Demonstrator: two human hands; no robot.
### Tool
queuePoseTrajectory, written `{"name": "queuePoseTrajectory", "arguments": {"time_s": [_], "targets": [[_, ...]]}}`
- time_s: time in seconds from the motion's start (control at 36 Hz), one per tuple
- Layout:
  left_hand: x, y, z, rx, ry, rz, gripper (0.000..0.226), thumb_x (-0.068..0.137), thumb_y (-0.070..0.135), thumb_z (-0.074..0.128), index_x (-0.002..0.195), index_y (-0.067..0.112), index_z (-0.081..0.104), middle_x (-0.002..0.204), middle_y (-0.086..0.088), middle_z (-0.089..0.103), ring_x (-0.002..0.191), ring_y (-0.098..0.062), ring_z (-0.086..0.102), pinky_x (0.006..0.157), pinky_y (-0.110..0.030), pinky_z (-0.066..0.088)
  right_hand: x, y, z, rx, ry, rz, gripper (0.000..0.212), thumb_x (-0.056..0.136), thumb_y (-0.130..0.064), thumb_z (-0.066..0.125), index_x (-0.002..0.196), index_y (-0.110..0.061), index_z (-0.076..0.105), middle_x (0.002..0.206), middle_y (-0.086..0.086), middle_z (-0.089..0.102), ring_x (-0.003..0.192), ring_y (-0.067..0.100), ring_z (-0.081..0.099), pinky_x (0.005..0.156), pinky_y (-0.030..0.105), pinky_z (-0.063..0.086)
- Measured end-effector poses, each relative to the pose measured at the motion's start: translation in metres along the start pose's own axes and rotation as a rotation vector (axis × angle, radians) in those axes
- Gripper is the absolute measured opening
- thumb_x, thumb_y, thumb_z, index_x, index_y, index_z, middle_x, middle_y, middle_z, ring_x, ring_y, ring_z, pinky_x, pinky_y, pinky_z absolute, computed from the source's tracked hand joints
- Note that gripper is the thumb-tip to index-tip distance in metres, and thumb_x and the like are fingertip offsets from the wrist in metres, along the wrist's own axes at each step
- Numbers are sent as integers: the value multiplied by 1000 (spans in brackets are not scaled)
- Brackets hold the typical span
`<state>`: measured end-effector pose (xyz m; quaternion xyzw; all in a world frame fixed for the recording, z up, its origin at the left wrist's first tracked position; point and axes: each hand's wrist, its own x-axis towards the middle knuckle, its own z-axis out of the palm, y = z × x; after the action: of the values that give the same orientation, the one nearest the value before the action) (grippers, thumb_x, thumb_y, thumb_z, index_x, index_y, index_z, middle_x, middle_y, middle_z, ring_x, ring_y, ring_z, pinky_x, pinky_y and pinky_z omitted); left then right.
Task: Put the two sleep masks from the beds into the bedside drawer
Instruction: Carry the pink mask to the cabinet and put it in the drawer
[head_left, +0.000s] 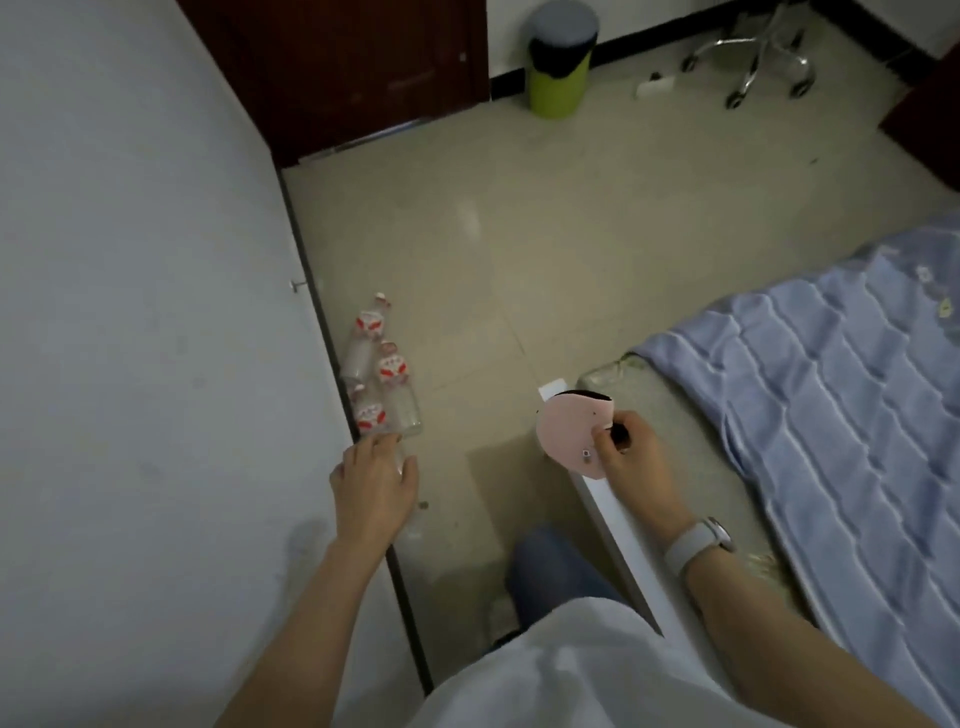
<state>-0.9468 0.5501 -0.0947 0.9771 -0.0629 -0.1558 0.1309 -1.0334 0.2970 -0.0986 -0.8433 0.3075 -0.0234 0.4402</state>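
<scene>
My right hand (631, 449) pinches a pink sleep mask (569, 436) with a black edge and strap, holding it above the near corner of the bed (675, 431). The mask hangs folded, its pink side facing me. My left hand (374, 486) hovers over the floor beside the wall, fingers spread, holding nothing. Only one sleep mask is in view, and no drawer shows.
Several empty plastic bottles (382, 376) with red labels lie on the floor along the white wall (130, 312). A blue quilt (857, 395) covers part of the bed. Farther off stand a green bin (560, 62), a dark door (353, 67) and a chair base (753, 57).
</scene>
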Motion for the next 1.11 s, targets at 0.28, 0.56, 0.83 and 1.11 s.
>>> {"name": "queuePoseTrajectory", "arguments": {"time_s": [0.28,0.56,0.83,1.11], "targets": [[236,41,-46,-102,11,14,35,89,25,47,122,12,52,126,-16,55,113,-34,51,93,-48,43,227,-84,43,80,57,-5,13,88,-15,52,97,-5,57,86,10,61,77,24,55,68,34,45],[457,137,-132,-127,48,163,38,91,25,46,126,11,48,131,-14,53,121,-31,46,102,-48,38,431,-172,31,149,84,55,8,87,-15,54,90,-9,58,76,4,59,73,25,55,64,32,41],[656,292,-131,-57,-57,396,38,91,23,48,127,10,49,131,-15,54,120,-33,46,100,-44,35,606,-164,-35,268,307,216,6,86,-13,54,89,-9,58,75,3,58,72,22,53,63,30,40],[836,535,-116,9,-199,706,38,90,25,49,125,12,50,131,-12,54,120,-31,47,97,-43,36,782,-128,-160,292,547,434,3,84,-17,54,83,-20,56,72,-5,58,67,16,54,57,27,42]]}}
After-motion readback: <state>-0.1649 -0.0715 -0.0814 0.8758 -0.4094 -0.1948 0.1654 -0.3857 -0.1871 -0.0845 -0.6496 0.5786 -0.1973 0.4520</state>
